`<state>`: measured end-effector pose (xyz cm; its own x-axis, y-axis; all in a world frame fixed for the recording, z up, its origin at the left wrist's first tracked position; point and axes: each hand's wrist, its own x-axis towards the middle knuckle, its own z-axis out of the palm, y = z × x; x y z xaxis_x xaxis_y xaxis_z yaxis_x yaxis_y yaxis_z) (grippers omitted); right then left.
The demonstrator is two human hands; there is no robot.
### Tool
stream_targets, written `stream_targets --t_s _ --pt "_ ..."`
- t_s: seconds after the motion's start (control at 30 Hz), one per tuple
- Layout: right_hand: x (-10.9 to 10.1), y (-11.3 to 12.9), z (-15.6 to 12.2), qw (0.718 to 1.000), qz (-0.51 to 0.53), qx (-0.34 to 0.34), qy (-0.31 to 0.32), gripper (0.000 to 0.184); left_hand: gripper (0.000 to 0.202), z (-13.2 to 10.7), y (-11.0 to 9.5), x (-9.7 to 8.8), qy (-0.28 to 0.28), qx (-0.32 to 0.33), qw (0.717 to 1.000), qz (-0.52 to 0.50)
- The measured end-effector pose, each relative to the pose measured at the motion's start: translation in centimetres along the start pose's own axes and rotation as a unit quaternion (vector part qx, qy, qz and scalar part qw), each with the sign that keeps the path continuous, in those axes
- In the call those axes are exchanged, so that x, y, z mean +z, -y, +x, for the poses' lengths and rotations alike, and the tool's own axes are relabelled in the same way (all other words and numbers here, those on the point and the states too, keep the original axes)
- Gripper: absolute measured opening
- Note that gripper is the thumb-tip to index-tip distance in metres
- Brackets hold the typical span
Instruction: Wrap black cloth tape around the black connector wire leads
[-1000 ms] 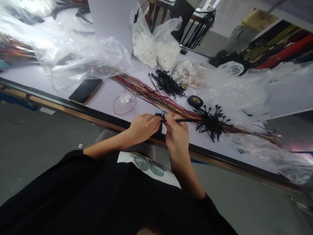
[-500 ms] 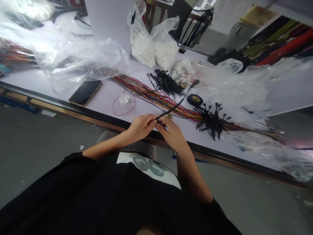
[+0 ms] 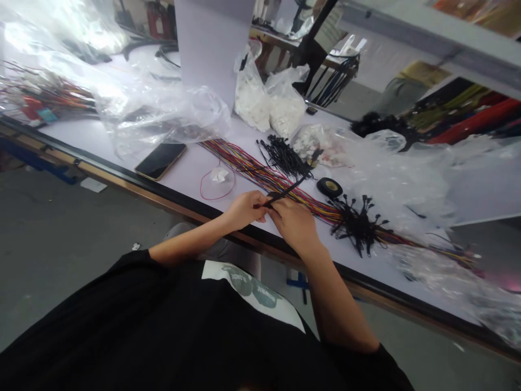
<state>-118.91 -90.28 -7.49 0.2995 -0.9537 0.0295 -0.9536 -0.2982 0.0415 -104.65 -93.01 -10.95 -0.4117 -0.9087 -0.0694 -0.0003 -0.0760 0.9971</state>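
Hands meet over the near edge of the tabletop [image 3: 191, 174], about midway along it. Left hand [image 3: 244, 209] is closed in a pinch on the near end of a thin black lead [image 3: 290, 188]. Right hand [image 3: 296, 225] is curled snug round that same end, its fingers touching the left's. What the fingertips do there is hidden.

Lead: the long axis runs on a diagonal, from the hands away toward the far right, and seems lifted off the surface. Its free end carries a small plug and points at a clear bag of white parts [image 3: 317, 144]. The lead crosses above the coloured wire bundle [image 3: 244, 160].

Progress, as a judgement: a spray of similar black leads [image 3: 358, 225] lies right of the hands, just past the tape roll [image 3: 329, 187], and these look like pieces already done. The bundle is long, and a heap of black ties [image 3: 285, 157] sits beyond it, so plenty seems left. Phone [image 3: 160, 160] lies to the left, near the edge.
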Motion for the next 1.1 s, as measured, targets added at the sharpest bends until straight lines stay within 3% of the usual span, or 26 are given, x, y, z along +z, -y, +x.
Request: stream_targets --t_s 0.23,0.4,0.53,0.63,0.73,0.97,1.1 --pt "0.0 0.9 1.1 0.996 -0.079 -0.026 -0.022 0.034 0.014 0.2 0.4 -0.6 -0.042 0.011 0.999 0.030" --pt "0.3 1.2 1.3 0.991 -0.115 -0.049 -0.050 0.034 0.007 -0.2 -0.1 -1.0 -0.054 0.066 0.969 0.233" --pt "0.9 1.2 1.2 0.988 -0.126 -0.065 -0.068 0.034 0.018 -0.4 -0.2 -1.5 -0.017 0.048 0.942 0.331" --pt "1.5 1.1 1.3 0.989 -0.109 -0.079 -0.067 0.034 0.022 -0.3 0.2 -1.8 0.034 0.033 0.947 0.319" --pt "2.1 0.7 1.3 0.991 -0.075 -0.087 -0.070 0.032 0.024 -0.1 0.8 -1.9 0.043 0.023 0.952 0.304" --pt "2.6 0.7 1.9 0.995 -0.024 -0.063 -0.078 0.036 0.020 0.3 1.8 -1.2 -0.030 0.013 0.968 0.250" --pt "2.4 1.6 2.7 0.996 -0.016 -0.039 -0.083 0.040 0.018 1.1 2.4 -1.8 -0.084 0.021 0.972 0.217"
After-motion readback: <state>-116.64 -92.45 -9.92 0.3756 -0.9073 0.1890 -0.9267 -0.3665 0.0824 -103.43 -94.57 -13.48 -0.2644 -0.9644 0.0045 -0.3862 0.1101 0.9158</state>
